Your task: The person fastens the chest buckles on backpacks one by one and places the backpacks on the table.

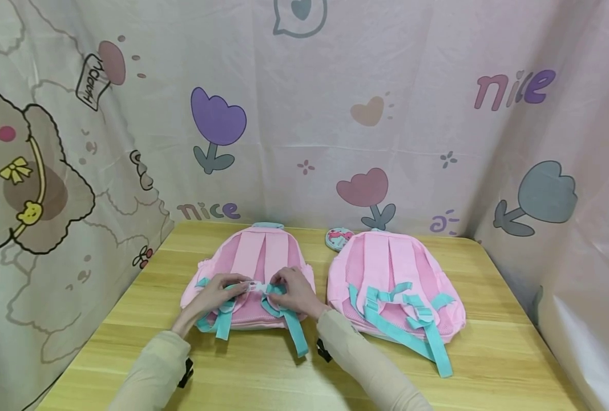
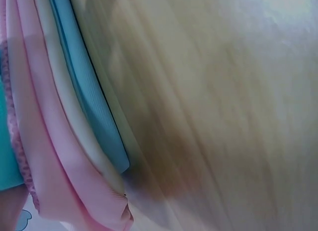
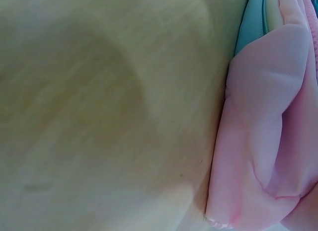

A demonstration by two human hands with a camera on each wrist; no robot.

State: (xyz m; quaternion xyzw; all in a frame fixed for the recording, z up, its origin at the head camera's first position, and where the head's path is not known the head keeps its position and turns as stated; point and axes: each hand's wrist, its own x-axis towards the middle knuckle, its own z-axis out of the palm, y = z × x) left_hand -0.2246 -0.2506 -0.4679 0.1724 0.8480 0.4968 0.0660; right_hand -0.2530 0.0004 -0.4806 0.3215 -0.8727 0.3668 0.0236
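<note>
A pink backpack lies straps-up on the table's left half, its padded shoulder straps running down the middle. Across it, a white plastic buckle sits between both hands; whether its halves are locked together is too small to tell. My left hand pinches the buckle's left end. With thumb and fingers, my right hand pinches the teal webbing strap at the buckle's right end. Loose teal strap tails hang toward the front edge. The wrist views show only the pink backpack's side and lower corner, not the fingers.
A second pink backpack lies to the right, with teal straps trailing forward. A round badge with a printed figure is by its top left. The wooden table meets a patterned cloth backdrop behind.
</note>
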